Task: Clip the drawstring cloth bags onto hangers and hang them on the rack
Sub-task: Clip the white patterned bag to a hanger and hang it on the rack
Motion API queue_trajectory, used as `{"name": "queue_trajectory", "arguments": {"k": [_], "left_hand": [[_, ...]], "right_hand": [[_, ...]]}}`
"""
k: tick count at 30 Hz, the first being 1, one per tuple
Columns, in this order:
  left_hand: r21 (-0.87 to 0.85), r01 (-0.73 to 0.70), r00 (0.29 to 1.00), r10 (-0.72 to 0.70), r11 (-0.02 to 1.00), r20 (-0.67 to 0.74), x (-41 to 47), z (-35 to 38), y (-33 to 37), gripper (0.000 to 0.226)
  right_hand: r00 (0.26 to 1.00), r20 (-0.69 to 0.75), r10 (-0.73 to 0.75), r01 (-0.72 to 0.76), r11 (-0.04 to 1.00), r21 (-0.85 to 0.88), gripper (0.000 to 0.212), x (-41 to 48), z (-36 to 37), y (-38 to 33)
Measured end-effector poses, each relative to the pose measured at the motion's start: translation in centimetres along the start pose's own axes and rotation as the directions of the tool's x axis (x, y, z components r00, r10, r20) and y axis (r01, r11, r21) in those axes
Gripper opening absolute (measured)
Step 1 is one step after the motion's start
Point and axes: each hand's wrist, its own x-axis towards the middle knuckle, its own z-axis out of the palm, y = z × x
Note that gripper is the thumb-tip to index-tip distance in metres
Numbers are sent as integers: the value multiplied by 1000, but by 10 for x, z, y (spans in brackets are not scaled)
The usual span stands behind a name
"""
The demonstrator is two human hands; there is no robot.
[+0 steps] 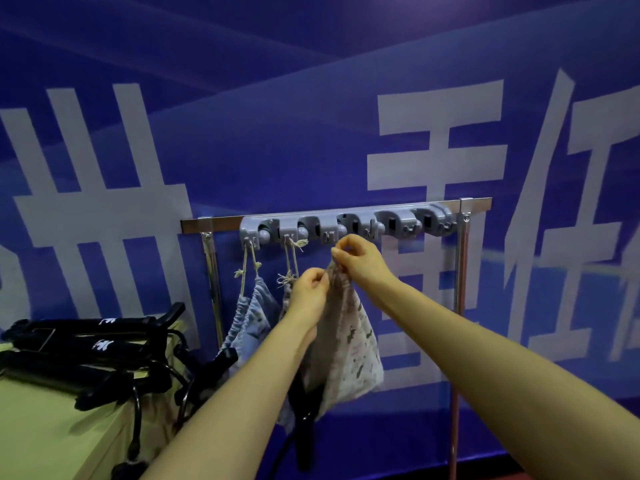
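A cream drawstring cloth bag printed with small dark figures hangs just below the grey plastic hook rail of a chrome rack. The left hand and right hand each keep a closed grip on its gathered neck. A pale blue cloth bag hangs by its cord to the left, near black hangers piled on a yellow-green table.

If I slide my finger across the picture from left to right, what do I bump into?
First the black hangers → blue bag hanging by its string → left hand → right hand → right rack pole. Both hands pinch the patterned bag.
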Motion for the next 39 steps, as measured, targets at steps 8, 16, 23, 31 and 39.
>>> {"name": "queue_trajectory", "arguments": {"k": [8, 16, 23, 31, 39], "left_hand": [[87, -67, 970, 85, 994, -228, 28, 17, 26, 18], [64, -1, 960, 19, 998, -278, 57, 23, 25, 20], [-41, 38, 957, -48, 998, -287, 78, 27, 11, 20], [227, 99, 984, -62, 969, -166, 67, 25, -22, 16], [268, 114, 992, -94, 957, -86, 57, 20, -26, 20]], "right_hand": [[992, -117, -43, 40, 999, -29, 9, 31, -1, 2], [990, -125, -72, 55, 989, -137, 8, 62, 6, 4], [994, -106, 14, -27, 992, -123, 9, 81, 11, 15], [982, -55, 180, -176, 982, 73, 10, 45, 16, 53], [981, -86, 172, -174, 985, -18, 15, 21, 24, 52]]}}
